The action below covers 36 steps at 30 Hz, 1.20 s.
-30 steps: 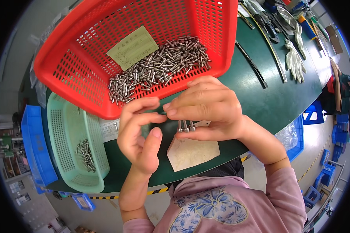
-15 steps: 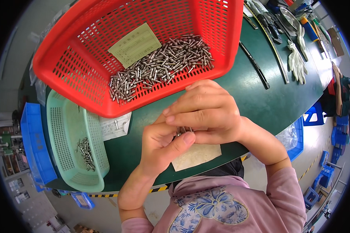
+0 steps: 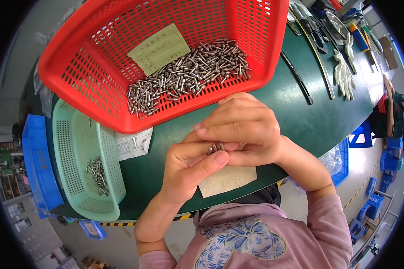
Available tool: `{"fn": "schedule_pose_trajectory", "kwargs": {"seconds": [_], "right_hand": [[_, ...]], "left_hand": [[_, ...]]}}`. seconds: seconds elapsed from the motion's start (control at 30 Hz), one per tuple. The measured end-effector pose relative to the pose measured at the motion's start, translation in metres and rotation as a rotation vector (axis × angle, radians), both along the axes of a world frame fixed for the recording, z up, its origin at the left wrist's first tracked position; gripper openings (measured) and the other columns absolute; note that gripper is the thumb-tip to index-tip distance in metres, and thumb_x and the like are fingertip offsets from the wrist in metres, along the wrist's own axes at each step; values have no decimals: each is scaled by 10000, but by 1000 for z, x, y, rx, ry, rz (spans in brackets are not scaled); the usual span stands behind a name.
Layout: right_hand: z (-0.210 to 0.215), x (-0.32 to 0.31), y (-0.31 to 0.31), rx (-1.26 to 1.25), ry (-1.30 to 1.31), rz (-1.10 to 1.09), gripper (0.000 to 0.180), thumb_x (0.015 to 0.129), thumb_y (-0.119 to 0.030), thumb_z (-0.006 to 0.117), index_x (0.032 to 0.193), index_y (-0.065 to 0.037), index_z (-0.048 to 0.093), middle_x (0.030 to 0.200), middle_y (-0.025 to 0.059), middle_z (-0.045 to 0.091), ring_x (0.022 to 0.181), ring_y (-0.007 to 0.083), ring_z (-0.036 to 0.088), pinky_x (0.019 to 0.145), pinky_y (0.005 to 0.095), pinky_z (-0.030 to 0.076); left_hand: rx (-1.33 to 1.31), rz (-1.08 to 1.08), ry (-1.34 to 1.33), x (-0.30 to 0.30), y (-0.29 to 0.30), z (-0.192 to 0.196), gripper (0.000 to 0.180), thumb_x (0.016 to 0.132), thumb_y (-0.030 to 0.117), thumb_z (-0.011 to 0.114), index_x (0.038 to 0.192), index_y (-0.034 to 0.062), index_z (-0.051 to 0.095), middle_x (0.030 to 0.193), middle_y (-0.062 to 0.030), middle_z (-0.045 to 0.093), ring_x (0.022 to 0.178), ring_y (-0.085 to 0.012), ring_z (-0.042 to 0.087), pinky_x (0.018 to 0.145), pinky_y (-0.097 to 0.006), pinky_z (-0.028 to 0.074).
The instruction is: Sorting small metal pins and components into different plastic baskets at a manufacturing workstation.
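Note:
Several small metal pins (image 3: 215, 147) stick up in a cluster between my two hands, just behind the tip of my left thumb. My left hand (image 3: 184, 167) is closed around them, thumb pressed against the bunch. From the other side my right hand (image 3: 251, 132) curls over, its fingers bent and touching both the pins and my left fingers. The lower ends of the pins are hidden in my grip. Beyond the hands, a tilted red plastic basket (image 3: 121, 124) holds a heap of similar metal pins (image 3: 188, 71) and a yellow-green paper card (image 3: 159, 49).
A pale green basket (image 3: 74, 179) with a smaller pile of pins stands at the left, beside a blue bin (image 3: 40, 157). A printed sheet (image 3: 133, 144) and a beige pad (image 3: 229, 181) lie on the green table (image 3: 309, 123). White gloves (image 3: 344, 76) and tools sit far right.
The pins between my fingers now show more plainly, as my fingers have shifted slightly apart around them. The view has shifted a little; both hands stay together in the same place.

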State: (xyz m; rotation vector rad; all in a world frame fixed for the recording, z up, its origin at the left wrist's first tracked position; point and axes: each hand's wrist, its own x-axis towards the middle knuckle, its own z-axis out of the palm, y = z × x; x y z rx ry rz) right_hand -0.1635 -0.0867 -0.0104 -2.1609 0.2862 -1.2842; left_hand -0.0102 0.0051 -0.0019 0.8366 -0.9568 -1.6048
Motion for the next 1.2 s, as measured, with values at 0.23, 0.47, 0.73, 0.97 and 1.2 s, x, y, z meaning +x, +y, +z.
{"fn": "schedule_pose_trajectory", "kwargs": {"seconds": [0.23, 0.47, 0.73, 0.97, 1.2], "right_hand": [[-1, 0, 0, -10, -32, 36, 354, 586, -113, 758, 935, -82, 708, 894, 20, 694, 749, 193, 636, 682, 331, 461], [-2, -1, 2, -1, -35, 51, 356, 576, -98, 757, 928, -84, 710, 899, 20, 701, 761, 187, 641, 683, 323, 461], [-1, -1, 2, 14, -26, 59, 362, 569, -89, 752, 928, -82, 713, 909, 25, 705, 761, 188, 645, 678, 317, 462], [-1, -1, 1, 15, -26, 67, 356, 570, -82, 747, 924, -79, 713, 905, 31, 706, 767, 194, 650, 667, 315, 466], [-3, -2, -1, -26, -58, 45, 449, 572, -128, 761, 1013, -68, 699, 934, 56, 699, 762, 206, 651, 649, 322, 471]], "left_hand": [[46, -3, 86, -1, 0, 1, 162, 878, 18, 606, 996, -81, 658, 1228, -144, 519, 1087, -190, 536, 886, -291, 458], [30, -17, 103, 1, 2, -1, 174, 874, 26, 615, 1011, -74, 654, 1270, -149, 490, 1146, -202, 494, 929, -316, 423], [44, -17, 92, 0, 1, 2, 201, 879, 42, 613, 1047, -61, 654, 1273, -144, 492, 1139, -191, 495, 922, -305, 423], [47, -32, 71, 2, 2, 1, 204, 877, 44, 618, 1050, -56, 656, 1242, -134, 505, 1130, -187, 494, 910, -298, 423], [-127, 52, -140, 0, -1, 4, 206, 837, -9, 639, 1038, -28, 677, 1195, -121, 556, 1032, -178, 567, 810, -279, 477]]}}
